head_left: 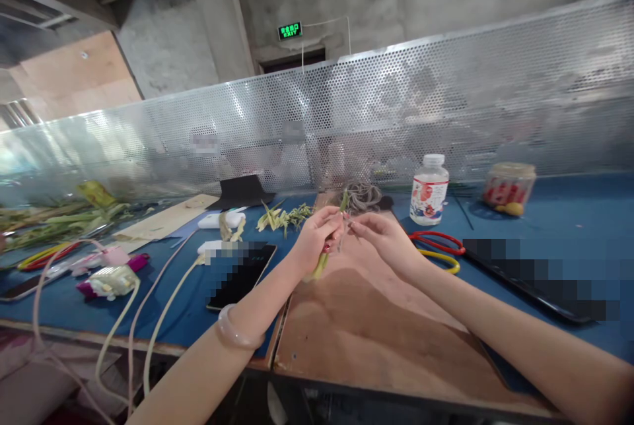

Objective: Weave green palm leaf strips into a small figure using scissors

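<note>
My left hand (pixel 317 240) is closed around a green plant stalk (pixel 320 266), which sticks out above and below the fingers. Close to its right, my right hand (pixel 384 239) pinches with thumb and forefinger what looks like a thin greyish strand (pixel 345 226) against the stalk. The strand is too fine to make out clearly. Both hands are above a brown wooden board (pixel 356 332). Just behind them lies a loose coil of grey cord (pixel 364 196). Some cut green leaves (pixel 282 217) lie left of my left hand.
At left are a phone (pixel 242 276), white chargers with cables (pixel 218 220), and plant stalks (pixel 64 224). At right stand a white bottle (pixel 429 191) and a jar (pixel 510 184), with red (pixel 438 237) and yellow rings (pixel 446 260) nearby. A perforated metal panel (pixel 396 115) rises behind the table.
</note>
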A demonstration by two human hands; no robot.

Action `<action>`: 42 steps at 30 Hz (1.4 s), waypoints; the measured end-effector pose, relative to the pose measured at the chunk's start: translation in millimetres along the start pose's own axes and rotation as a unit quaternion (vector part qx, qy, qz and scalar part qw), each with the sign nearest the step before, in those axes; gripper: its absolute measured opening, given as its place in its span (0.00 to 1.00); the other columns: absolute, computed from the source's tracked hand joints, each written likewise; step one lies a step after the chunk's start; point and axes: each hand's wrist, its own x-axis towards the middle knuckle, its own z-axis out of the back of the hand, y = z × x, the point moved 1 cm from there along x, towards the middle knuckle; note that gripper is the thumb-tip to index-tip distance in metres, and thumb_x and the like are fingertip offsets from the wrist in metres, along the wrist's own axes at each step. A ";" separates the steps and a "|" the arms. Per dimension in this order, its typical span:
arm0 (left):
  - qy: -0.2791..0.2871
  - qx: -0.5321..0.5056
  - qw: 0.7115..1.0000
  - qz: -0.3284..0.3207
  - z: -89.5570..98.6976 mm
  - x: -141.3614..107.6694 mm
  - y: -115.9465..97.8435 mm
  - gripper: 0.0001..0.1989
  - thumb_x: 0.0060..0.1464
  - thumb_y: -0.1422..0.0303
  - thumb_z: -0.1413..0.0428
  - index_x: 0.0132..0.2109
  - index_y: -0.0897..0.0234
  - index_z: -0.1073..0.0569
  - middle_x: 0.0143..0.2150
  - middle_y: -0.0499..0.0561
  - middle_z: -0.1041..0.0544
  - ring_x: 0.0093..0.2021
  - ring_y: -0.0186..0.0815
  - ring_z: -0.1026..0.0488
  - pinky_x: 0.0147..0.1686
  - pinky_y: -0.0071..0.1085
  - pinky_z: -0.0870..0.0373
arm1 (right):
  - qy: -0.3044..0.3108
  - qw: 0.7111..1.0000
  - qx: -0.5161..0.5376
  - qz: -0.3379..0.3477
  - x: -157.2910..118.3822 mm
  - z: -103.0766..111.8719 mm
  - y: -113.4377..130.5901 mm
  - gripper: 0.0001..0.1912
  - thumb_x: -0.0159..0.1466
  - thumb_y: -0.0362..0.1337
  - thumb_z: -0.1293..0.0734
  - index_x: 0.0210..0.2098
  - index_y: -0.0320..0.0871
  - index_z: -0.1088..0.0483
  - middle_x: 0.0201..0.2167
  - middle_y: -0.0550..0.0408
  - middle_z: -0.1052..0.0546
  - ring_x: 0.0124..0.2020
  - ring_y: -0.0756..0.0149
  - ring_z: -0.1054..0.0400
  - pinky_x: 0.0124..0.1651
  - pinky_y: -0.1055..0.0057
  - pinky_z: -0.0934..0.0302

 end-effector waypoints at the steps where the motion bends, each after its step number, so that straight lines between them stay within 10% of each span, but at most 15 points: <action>1: 0.012 -0.014 1.000 0.006 0.3 -0.2 0.2 0.08 0.53 0.63 0.45 0.36 0.64 0.34 0.21 0.41 0.40 0.16 0.20 0.51 0.15 0.20 0.56 | 0.000 1.000 0.010 -0.001 0.4 0.9 -1.0 0.13 0.59 0.46 0.36 0.33 0.42 0.29 0.32 0.53 0.24 0.36 0.64 0.32 0.42 0.66 0.40; 25: 0.065 -0.051 0.995 0.059 3.9 -1.0 0.9 0.09 0.53 0.64 0.45 0.31 0.67 0.33 0.32 0.48 0.28 0.16 0.17 0.52 0.16 0.22 0.57 | -0.054 0.950 -0.247 0.184 -2.8 7.8 0.0 0.05 0.63 0.34 0.42 0.33 0.43 0.35 0.32 0.51 0.28 0.36 0.63 0.34 0.39 0.66 0.39; 42: 0.069 0.009 0.996 0.048 6.2 -1.0 1.5 0.06 0.48 0.68 0.45 0.31 0.64 0.37 0.16 0.39 0.42 0.13 0.20 0.50 0.16 0.23 0.58 | -0.061 0.962 -0.210 0.162 -5.4 5.4 2.3 0.05 0.64 0.36 0.42 0.33 0.44 0.35 0.32 0.52 0.26 0.36 0.62 0.32 0.39 0.65 0.38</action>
